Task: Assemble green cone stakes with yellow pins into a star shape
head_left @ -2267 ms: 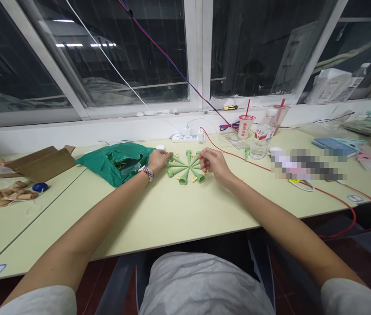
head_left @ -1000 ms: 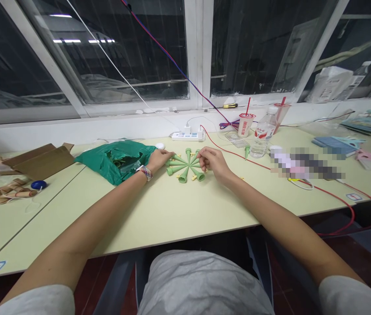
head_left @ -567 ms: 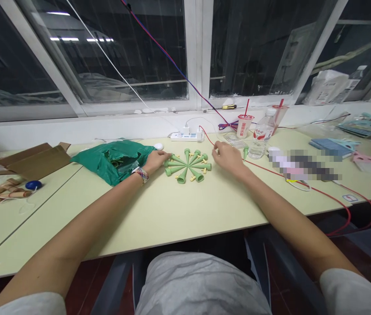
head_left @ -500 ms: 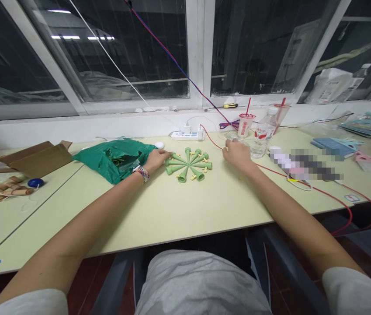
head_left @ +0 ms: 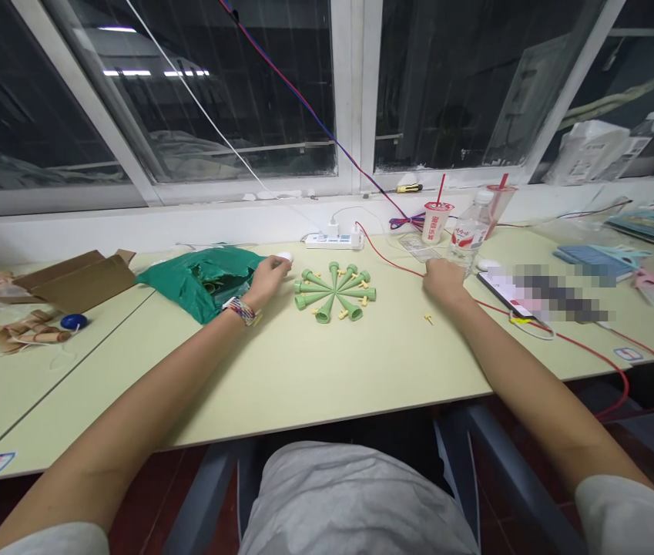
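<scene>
Several green cones [head_left: 335,291] lie in a star on the pale table [head_left: 327,370], tips to the centre, with small yellow pieces between them. My left hand [head_left: 267,277], a woven band on its wrist, rests just left of the star with fingers curled, beside a small white round thing [head_left: 285,257]. My right hand [head_left: 444,276] is stretched out to the right of the star, close to a water bottle [head_left: 468,231]. Its fingers curl down over the spot where a loose green cone lay; that cone is hidden. A tiny yellow piece [head_left: 429,317] lies near its wrist.
A crumpled green bag [head_left: 202,279] lies left of the star, a cardboard box [head_left: 72,279] and a blue ball [head_left: 77,321] farther left. A power strip [head_left: 332,241], a cup with a straw [head_left: 434,222] and a red cable [head_left: 592,351] sit behind and to the right.
My right hand left the star and reached right to the loose cone by the bottle, now covering it. My left hand drew back a little from the star's left cones.
</scene>
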The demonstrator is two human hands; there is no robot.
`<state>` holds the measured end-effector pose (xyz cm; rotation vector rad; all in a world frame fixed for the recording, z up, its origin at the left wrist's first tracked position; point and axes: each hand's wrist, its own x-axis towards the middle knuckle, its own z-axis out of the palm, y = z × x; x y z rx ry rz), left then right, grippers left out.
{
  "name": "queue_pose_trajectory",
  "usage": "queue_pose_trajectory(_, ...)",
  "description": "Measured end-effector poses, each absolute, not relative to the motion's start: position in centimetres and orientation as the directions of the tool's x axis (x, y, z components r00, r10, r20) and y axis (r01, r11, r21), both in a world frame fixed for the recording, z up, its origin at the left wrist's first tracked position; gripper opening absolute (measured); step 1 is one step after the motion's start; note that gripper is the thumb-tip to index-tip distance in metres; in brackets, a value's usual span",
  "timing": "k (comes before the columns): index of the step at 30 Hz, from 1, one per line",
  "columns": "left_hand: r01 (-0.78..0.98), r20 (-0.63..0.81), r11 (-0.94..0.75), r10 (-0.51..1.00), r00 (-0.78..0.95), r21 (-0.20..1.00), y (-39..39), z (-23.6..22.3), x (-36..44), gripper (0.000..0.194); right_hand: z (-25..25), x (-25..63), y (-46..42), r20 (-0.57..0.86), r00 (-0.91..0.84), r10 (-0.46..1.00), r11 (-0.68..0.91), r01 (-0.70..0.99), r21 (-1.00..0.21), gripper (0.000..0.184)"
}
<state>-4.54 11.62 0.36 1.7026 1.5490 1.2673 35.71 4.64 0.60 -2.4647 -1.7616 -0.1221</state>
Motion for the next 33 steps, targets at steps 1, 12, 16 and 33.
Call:
queue_pose_trajectory(1,0.463,0.312,-0.235,0.945,-0.097,0.855,11.3,0.7,-4.7,0.032,0.6,35.8,4.6,0.14,0.321,0.936,-0.316,0.947,-0.061,0.039)
queue_pose_trajectory(12,0.32,0.41,-0.469,0.881,0.236,0.823,6.4,3.7,-3.5,0.045,2.6,24.6,1.6,0.581,-0.047,0.813,0.341,0.846,-0.409,0.029)
queue_pose_trajectory(16,0.133,0.245,-0.278,0.945,0.217,0.951,5.8,4.0,-2.1,0.059,3.0,18.2,1.2,0.589,-0.205,0.781,0.526,0.725,-0.445,0.025)
queue_pose_trajectory(33,-0.264,0.145,-0.153,0.988,-0.05,0.952,8.4,3.3,-8.3,0.023,-1.2,6.0,1.0,0.301,-0.816,0.493,0.847,0.529,0.045,0.025)
